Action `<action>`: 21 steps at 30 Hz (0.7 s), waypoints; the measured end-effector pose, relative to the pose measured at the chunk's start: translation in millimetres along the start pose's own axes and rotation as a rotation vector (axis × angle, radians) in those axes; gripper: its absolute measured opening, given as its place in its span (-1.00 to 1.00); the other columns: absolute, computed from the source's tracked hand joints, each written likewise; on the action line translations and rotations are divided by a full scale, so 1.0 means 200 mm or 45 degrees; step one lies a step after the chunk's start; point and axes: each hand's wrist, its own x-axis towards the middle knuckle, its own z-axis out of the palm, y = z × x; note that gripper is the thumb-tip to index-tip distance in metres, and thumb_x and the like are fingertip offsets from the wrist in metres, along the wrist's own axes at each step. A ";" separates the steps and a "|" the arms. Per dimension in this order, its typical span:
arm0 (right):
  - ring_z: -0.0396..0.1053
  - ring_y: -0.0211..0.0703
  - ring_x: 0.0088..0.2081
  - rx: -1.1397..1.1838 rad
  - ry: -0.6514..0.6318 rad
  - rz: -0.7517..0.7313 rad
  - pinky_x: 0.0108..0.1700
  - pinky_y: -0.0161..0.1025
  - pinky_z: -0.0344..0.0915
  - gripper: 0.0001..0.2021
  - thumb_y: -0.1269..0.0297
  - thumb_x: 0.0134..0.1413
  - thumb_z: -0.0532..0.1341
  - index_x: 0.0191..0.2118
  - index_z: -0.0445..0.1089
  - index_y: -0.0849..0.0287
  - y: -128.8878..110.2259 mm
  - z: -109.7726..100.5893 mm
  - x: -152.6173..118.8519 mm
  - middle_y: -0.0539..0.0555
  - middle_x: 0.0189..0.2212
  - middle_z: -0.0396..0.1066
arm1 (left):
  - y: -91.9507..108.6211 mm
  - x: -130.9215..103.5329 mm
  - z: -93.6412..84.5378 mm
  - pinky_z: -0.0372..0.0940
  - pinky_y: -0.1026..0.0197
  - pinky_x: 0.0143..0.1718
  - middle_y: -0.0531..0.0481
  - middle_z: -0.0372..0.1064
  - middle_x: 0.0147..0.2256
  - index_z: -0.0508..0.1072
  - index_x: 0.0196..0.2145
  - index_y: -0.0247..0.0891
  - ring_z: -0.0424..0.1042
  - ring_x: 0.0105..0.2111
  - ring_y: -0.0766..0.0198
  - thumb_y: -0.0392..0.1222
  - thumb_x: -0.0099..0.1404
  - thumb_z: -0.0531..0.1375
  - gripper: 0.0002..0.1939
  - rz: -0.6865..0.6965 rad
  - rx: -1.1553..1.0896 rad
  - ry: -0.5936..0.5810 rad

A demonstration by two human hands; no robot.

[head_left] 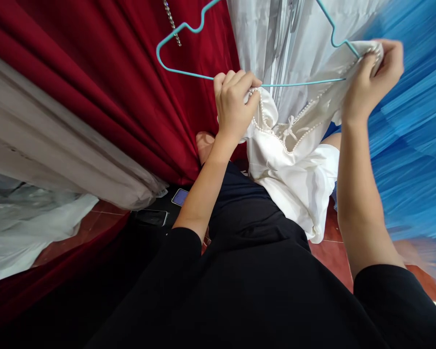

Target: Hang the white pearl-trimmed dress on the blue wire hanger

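A white dress (287, 169) with pearl-beaded edges and a small bow drapes down over my lap. With closed fingers, my left hand (236, 97) grips one side of its beaded top, right at the bottom bar of a light blue hanger (298, 84). My right hand (372, 80) pinches the other side of the top up around the hanger's right shoulder. The hanger's left shoulder sticks out bare beyond my left hand. Its hook lies above the picture.
Red fabric (181, 97) hangs ahead on the left, with pale gowns (76, 131) beside it. Blue tulle (414, 145) hangs close on the right. Two phones, one with a lit screen (179, 197), lie by my left arm. The floor has red tiles (330, 257).
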 end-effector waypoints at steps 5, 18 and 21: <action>0.12 -0.05 -0.31 0.055 0.031 0.118 -0.16 -0.12 0.17 -0.57 -0.20 0.42 -0.14 -0.30 0.06 0.04 0.00 0.02 -0.26 0.13 -0.34 0.17 | -0.04 0.02 -0.01 0.01 -0.11 0.16 -0.03 0.38 -0.34 0.35 -0.43 -0.07 0.29 -0.17 -0.05 -0.28 0.26 0.23 -0.84 -0.015 0.027 0.010; 0.20 0.17 0.02 0.129 -0.053 -0.378 0.03 0.11 0.15 -0.67 -0.07 0.34 0.04 -0.23 0.36 0.05 -0.29 -0.16 -0.27 0.22 -0.12 0.20 | 0.07 -0.04 0.14 0.10 -0.10 0.05 0.04 0.42 -0.34 0.37 -0.37 -0.02 0.33 -0.24 0.04 -0.31 0.21 0.17 -0.85 0.024 -0.008 0.074; 0.22 0.08 0.10 0.131 -0.410 -0.424 0.18 0.11 0.05 -0.74 0.07 0.37 -0.04 0.00 0.33 -0.10 -0.41 -0.09 -0.25 0.09 -0.02 0.31 | 0.09 -0.04 0.12 0.13 -0.16 0.08 0.04 0.44 -0.31 0.38 -0.37 0.04 0.35 -0.20 -0.04 -0.28 0.20 0.15 -0.84 -0.017 -0.029 0.058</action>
